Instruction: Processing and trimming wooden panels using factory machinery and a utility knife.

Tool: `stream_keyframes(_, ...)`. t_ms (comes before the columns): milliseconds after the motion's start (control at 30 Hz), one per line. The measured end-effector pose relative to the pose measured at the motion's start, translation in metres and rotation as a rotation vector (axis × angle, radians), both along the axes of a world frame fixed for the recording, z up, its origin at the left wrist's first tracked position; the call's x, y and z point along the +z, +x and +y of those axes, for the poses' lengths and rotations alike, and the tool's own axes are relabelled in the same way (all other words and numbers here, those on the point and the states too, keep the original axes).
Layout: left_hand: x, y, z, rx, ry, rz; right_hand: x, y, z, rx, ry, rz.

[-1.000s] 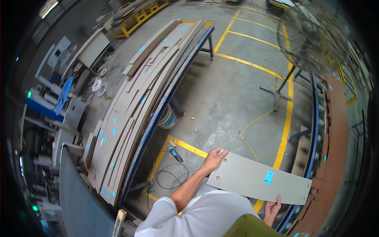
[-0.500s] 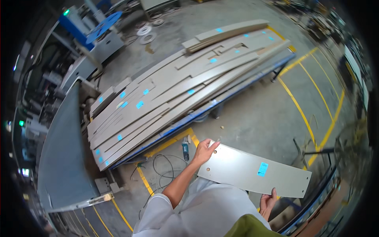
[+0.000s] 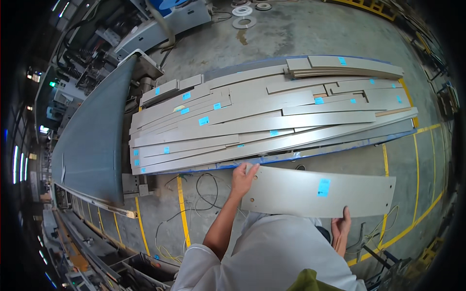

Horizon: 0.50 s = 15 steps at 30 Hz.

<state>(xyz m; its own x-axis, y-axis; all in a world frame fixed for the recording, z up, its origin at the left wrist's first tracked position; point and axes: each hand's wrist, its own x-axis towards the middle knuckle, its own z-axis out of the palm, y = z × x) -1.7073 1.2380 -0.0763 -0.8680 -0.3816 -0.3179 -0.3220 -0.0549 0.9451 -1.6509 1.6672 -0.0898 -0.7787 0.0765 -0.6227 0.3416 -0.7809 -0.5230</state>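
Observation:
I hold a long pale grey panel (image 3: 286, 194) in front of my body, with a blue label (image 3: 324, 187) on its upper face and holes near both ends. My left hand (image 3: 241, 181) grips its left end at the upper corner, thumb on top and fingers around the edge. Under the near edge, toward the right end, my right hand (image 3: 341, 226) supports it with the thumb over the face; its other fingers are partly hidden. Just beyond the panel stands a low blue-edged platform (image 3: 262, 159), stacked with similar grey panels (image 3: 252, 116), several bearing blue labels.
At left is a machine with a large dark grey table surface (image 3: 97, 136). Cables (image 3: 199, 208) lie on the concrete floor beside yellow floor lines (image 3: 182, 208). Pale rings (image 3: 243, 22) lie on the far floor. A dark metal frame (image 3: 383, 259) stands at the lower right.
My view has turned left, so the platform now lies nearly level across it. The panel stays in both hands and is now closer to the platform's near edge. The teal power tool is out of sight.

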Motion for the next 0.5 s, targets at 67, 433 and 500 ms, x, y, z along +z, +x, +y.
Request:
stream_keyframes(67,0.001,-0.027,0.008,0.073,-0.068,0.070,-0.012,-0.057,0.010,0.079,0.005,0.026)
stream_keyframes(433,-0.011,-0.073,0.047,0.131,-0.326,-0.388,-0.016,-0.182,0.067,0.306,0.077,-0.259)
stream_keyframes(500,-0.011,-0.077,0.045,0.249,-0.042,-0.189,-0.014,-0.196,0.055,0.345,0.021,-0.071)
